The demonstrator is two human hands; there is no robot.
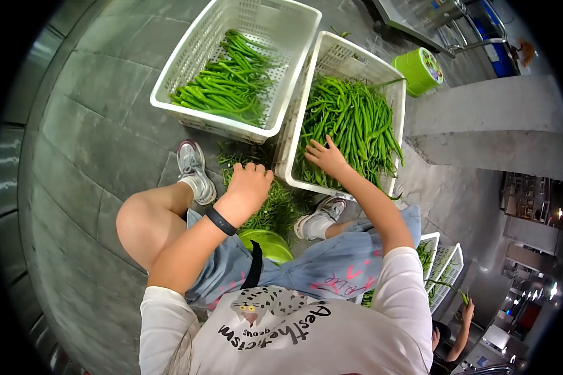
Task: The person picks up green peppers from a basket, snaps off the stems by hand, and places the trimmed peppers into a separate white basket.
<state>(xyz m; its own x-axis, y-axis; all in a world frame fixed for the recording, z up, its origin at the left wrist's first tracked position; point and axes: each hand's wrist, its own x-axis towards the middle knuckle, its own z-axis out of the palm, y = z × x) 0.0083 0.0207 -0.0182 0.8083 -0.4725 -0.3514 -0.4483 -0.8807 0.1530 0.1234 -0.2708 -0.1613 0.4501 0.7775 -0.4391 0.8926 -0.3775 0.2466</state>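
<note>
Over the fuller crate [344,59], the right hand's [329,157] spread grip should gather peppers [356,112] gently; whether the left hand's [249,186] curled grip pinches anything, I cannot tell.

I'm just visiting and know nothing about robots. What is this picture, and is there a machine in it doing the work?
No robot does it: this is one view from a camera worn on someone's head, looking down. On the floor, the left crate and right crate hold long green peppers. The bare right hand spreads open, on or just above them. The left hand, wearing a wristband, curls over green bits; whether that grip holds anything is hidden.
</note>
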